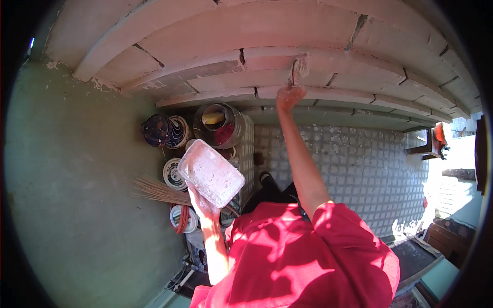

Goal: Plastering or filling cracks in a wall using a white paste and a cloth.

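My left hand point(204, 204) is closed round the near edge of a rectangular clear plastic tub point(211, 173), whose inside is smeared with whitish-pink paint. Stretched far forward, my right hand point(291, 96) grips a paintbrush point(300, 64), its handle and bristles coated pale. The brush end appears to meet the pinkish banded surface point(267, 61) ahead, which has raised ledges and dark gaps; exact contact I cannot tell. Whitish paint marks the skin of both hands.
Left stands a green wall point(82, 169). Along it are a dark patterned bucket point(156, 130), a large clear tub point(233, 120), lidded pails point(173, 173) and a bundle of thin sticks point(159, 190). Tiled floor point(354, 164) spreads right, towards a small table point(425, 146).
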